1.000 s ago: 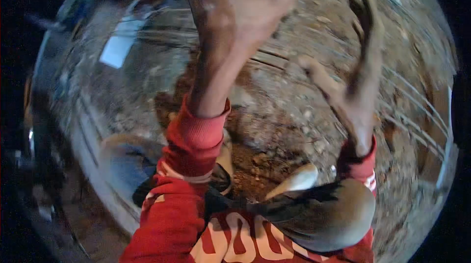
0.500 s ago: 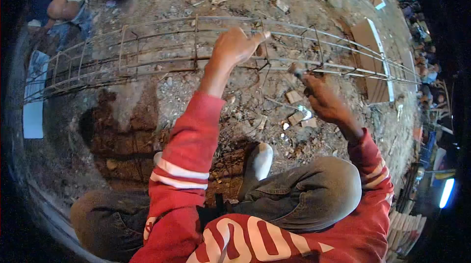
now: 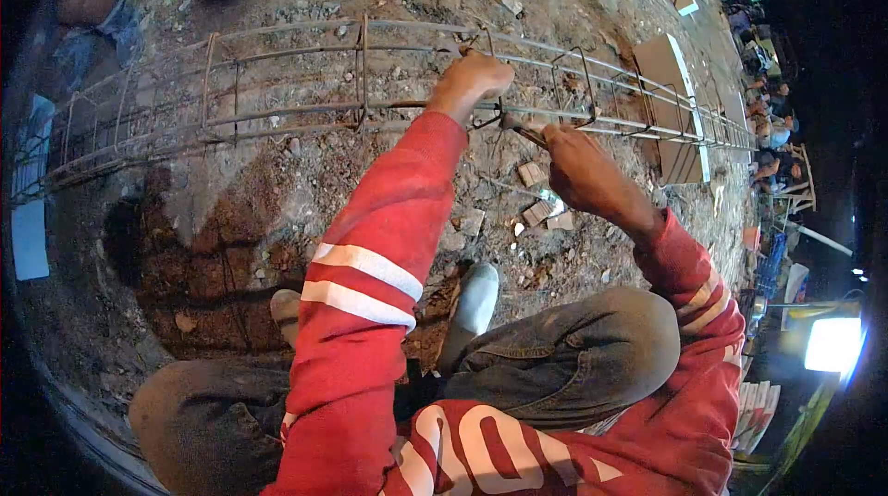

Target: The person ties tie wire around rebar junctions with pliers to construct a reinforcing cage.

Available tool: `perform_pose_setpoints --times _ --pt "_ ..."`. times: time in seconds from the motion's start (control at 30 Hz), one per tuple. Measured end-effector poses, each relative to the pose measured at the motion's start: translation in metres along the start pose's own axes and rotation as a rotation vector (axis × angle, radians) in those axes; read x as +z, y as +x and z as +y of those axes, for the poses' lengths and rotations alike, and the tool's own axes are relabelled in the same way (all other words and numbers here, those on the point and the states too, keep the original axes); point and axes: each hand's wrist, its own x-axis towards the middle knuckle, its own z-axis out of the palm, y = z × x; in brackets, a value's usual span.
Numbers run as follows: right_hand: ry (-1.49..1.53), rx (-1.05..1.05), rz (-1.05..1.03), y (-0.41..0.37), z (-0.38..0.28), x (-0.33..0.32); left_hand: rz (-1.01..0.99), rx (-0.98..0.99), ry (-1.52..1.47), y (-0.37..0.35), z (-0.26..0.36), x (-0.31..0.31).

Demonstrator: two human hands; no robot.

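A long cage of steel rebar (image 3: 287, 111) with square stirrups stretches across the view ahead of me. My left hand (image 3: 476, 81) is closed around a stirrup (image 3: 489, 41) near the middle of the cage; its fingertips are partly hidden. Just to the right, my right hand (image 3: 587, 167) grips a pair of pincers (image 3: 527, 132). Their jaws touch the lower corner where that stirrup meets the near long bar. Any wire in the jaws is too small to make out.
Broken brick pieces (image 3: 536, 212) lie on the rough dirt under my hands. Pale boards (image 3: 673, 112) stand beneath the cage's right end, and a white block (image 3: 30, 241) lies at the left. A person (image 3: 97, 6) is at the upper left; several others sit far right.
My right hand has moved left and up, bringing the pincers to the stirrup's corner. My left hand has shifted right and curled down onto the stirrup. The camera view has shifted slightly.
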Motion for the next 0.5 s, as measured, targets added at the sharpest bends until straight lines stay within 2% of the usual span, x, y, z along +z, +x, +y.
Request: perform_pose_setpoints --times 0.1,0.17,0.2,0.27,0.33,0.37,0.5 --pt "-0.120 0.087 0.072 -0.002 -0.024 -0.006 -0.015 -0.033 0.076 0.016 -0.002 0.006" --pt "0.026 0.325 0.121 -0.001 -0.028 0.012 -0.118 -0.122 0.062 -0.010 0.019 -0.019" --pt "0.134 0.269 0.305 -0.003 -0.036 0.023 -0.123 -0.127 0.073 -0.016 0.026 -0.025" --pt "0.358 0.414 0.389 0.008 -0.037 0.076 -0.154 -0.117 0.086 -0.023 0.033 -0.032" --pt "0.442 0.436 0.605 0.022 -0.045 0.125 -0.130 -0.141 0.081 -0.020 0.025 -0.029" --pt "0.630 0.435 0.762 0.032 -0.051 0.147 -0.097 -0.155 0.053 -0.018 0.022 -0.026" --pt "0.774 0.460 0.870 0.039 -0.071 0.146 -0.010 -0.184 0.132 -0.014 0.019 -0.023"
